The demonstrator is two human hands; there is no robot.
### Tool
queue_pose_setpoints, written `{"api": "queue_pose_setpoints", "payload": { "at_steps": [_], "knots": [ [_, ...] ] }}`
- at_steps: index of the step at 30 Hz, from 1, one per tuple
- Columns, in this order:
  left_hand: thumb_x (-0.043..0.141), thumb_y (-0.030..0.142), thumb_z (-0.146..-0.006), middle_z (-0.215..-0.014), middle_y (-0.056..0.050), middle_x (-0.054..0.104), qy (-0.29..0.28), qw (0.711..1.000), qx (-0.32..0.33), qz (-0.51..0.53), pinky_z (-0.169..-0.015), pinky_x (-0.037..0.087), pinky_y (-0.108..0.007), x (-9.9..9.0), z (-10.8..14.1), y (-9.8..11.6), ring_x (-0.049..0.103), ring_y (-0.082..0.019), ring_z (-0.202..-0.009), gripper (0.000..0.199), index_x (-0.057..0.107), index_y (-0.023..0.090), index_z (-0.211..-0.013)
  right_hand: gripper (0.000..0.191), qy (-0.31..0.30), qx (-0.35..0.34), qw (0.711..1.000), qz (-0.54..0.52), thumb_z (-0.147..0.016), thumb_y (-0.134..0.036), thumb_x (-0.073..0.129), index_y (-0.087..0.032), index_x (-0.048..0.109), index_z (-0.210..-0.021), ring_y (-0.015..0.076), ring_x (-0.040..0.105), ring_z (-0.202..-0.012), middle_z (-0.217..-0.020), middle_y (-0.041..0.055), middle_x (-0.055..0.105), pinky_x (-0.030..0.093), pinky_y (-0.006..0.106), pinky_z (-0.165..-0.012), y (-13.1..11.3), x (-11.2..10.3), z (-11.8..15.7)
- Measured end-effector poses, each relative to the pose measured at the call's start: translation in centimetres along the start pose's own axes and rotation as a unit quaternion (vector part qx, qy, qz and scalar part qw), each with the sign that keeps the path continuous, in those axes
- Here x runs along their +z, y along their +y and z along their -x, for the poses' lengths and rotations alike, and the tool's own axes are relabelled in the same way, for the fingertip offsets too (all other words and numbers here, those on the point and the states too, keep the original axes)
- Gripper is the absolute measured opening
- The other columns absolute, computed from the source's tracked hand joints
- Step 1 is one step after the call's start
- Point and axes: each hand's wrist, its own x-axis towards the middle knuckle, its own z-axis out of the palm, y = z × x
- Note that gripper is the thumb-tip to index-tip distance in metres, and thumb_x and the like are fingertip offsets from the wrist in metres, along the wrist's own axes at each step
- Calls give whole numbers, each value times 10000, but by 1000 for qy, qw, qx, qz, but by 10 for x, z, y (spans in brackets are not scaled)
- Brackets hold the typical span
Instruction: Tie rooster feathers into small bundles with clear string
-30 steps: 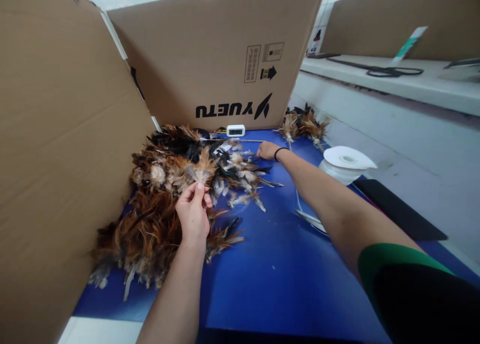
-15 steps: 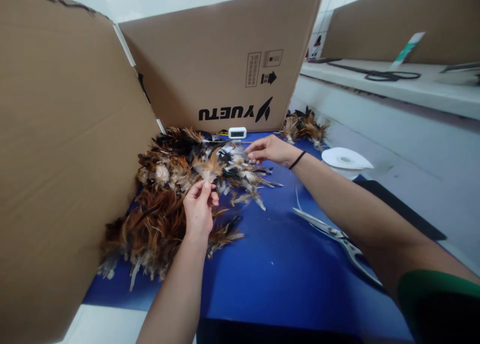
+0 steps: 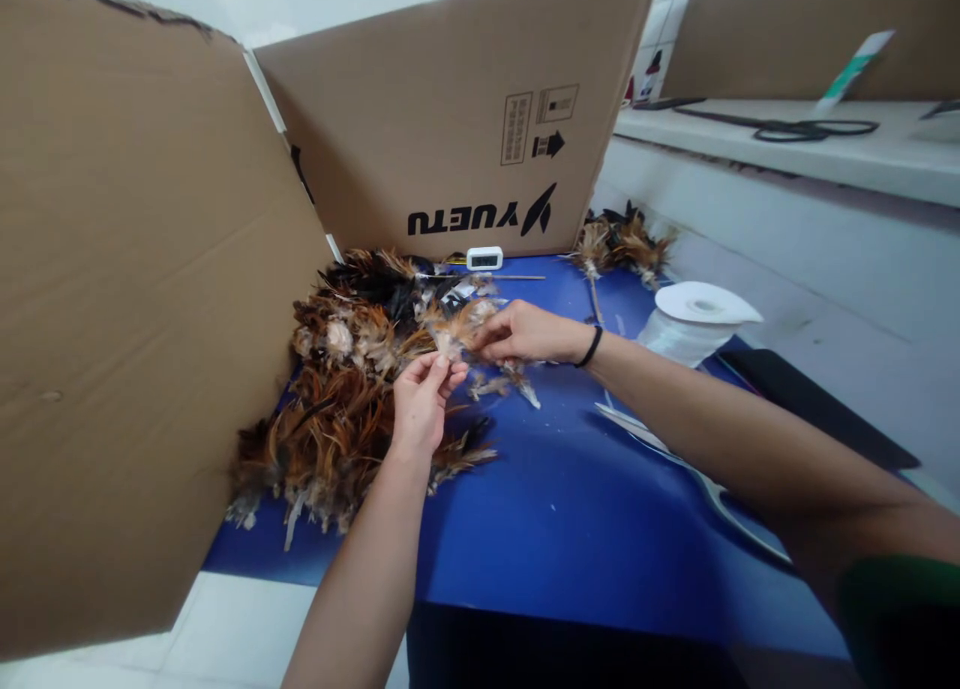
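Between thumb and fingers, my left hand [image 3: 424, 399] pinches a small tuft of pale and orange-brown feathers [image 3: 448, 341], tips pointing up and away. My right hand [image 3: 517, 333] is closed close beside that tuft, fingers bent down at its right side; a wisp of feather seems to be at its fingertips, partly hidden. Behind and to the left lies a large heap of brown, black and white feathers [image 3: 330, 399] on the blue tabletop [image 3: 570, 559]. A few loose feathers [image 3: 525, 384] lie under my right hand.
Scissors [image 3: 675, 459] lie partly beneath my right forearm. A spool of white ribbon [image 3: 694, 314] and a dark flat slab [image 3: 817, 404] are at the right. Cardboard panels [image 3: 420, 129] wall the left and back. A small digital display [image 3: 484, 258] and another feather bunch [image 3: 622, 244] sit behind.
My right hand has come down and left to the tuft in my left hand, its fingers closing there. The whole view has shifted slightly.
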Motion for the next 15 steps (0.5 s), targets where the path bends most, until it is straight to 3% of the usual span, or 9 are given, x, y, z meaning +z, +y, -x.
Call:
{"api": "queue_pose_setpoints", "payload": {
  "at_steps": [4, 9, 15],
  "knots": [
    [719, 111, -719, -734, -46, 715, 58, 997, -4, 47, -655, 549, -165, -1, -5, 4, 682, -85, -656, 64, 657, 105, -731, 218, 40, 1, 999, -15, -701, -257, 652, -151, 721, -878, 91, 516, -495, -588, -16, 629, 427, 243, -524, 12, -8, 0],
    [593, 17, -807, -714, -34, 707, 117, 986, -17, 117, -670, 549, -135, -2, -7, 11, 684, -66, -677, 153, 651, 100, -693, 133, 160, -12, 973, 164, -718, -180, 637, -185, 744, -795, 114, 588, -591, -628, -11, 678, 429, 239, -603, 29, -16, -2],
    [526, 6, -851, -724, -27, 694, 157, 974, -27, 160, -728, 556, -130, -3, -10, 16, 683, -58, -713, 231, 650, 103, -683, 209, 161, 7, 947, 277, -776, -124, 575, -186, 757, -858, 161, 670, -756, -789, 24, 746, 452, 250, -708, 37, -5, -5]
  ]
}}
